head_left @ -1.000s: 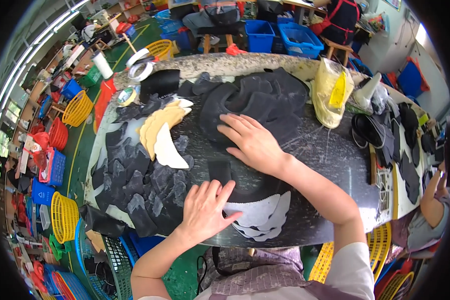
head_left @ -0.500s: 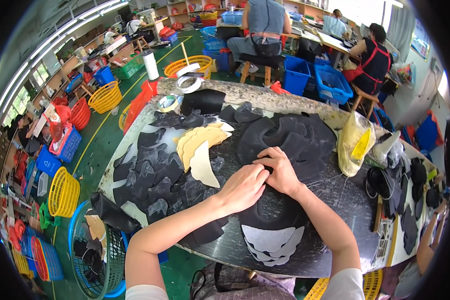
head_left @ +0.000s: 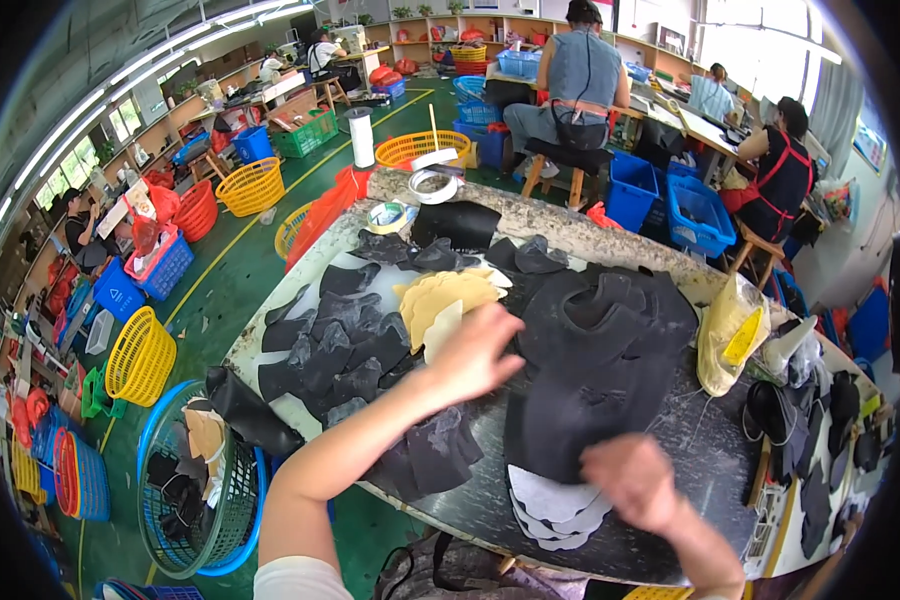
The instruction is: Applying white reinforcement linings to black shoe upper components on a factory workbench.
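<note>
My left hand (head_left: 473, 352) is over the worktable beside a pile of cream pieces with scalloped edges (head_left: 450, 295), covering part of the top one. Its fingers point right, somewhat apart, with nothing seen in them. My right hand (head_left: 632, 482), smeared by motion, hovers at the right edge of a stack of pale grey scalloped pieces (head_left: 550, 505); its grip cannot be made out. Between the hands lie black curved fabric-like pieces (head_left: 570, 415), overlapping and reaching up to a larger black pile (head_left: 610, 310). Loose black pieces (head_left: 345, 335) spread left of the cream ones.
Tape rolls (head_left: 435, 186) and a black sheet (head_left: 457, 225) lie at the table's far edge. At right are a yellowish plastic bag (head_left: 730, 340) and black items (head_left: 770, 415). A green basket (head_left: 185, 525) stands at lower left. People sit working beyond.
My hands, together on a black piece before, have parted: the left moved up-left to the cream pieces, the right down toward the grey ones. The view has shifted, and the black piece lies released.
</note>
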The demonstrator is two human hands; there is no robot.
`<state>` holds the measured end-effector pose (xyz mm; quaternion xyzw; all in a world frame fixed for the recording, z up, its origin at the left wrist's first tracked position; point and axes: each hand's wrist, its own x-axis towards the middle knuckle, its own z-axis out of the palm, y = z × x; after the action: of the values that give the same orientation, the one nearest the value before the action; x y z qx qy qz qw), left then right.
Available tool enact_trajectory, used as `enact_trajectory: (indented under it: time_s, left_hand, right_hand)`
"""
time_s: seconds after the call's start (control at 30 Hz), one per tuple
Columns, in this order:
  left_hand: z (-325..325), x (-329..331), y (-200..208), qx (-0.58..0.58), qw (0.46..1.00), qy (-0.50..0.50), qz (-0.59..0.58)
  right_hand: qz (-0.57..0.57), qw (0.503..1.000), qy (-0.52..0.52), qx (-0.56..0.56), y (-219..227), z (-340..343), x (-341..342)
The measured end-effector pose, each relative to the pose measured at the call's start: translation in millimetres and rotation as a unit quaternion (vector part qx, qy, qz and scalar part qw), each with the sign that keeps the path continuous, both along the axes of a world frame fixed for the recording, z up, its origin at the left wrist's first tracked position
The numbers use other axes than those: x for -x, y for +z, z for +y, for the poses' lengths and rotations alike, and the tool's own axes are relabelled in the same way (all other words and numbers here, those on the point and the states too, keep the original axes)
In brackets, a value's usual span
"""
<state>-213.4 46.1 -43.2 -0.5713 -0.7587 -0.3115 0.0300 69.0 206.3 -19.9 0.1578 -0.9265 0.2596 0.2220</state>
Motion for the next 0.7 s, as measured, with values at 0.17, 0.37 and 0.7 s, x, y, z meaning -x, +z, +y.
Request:
enact_trajectory:
  time_s: [0.17,0.37,0.7]
  left_hand:
    - [-50.7,71.5,-21.9,0.133,0.966,0.217,0.042]
    - [-49.5,65.3,-5.4,-0.233,0.899,-0.001,-0.371]
    - [-74.3,-65.0,2.7,-0.326,0.821,0.017,-0.469]
  right_hand:
    - [-0.133,0.989,-0.018,0.059,-22.9,-22.4,-24.9]
    - [-0.032,0.997,-0.061,0.041,-0.2,-37.0,19.8]
    - [-0.182,0.875,-0.064,0.445,8.3,-77.2,47.3]
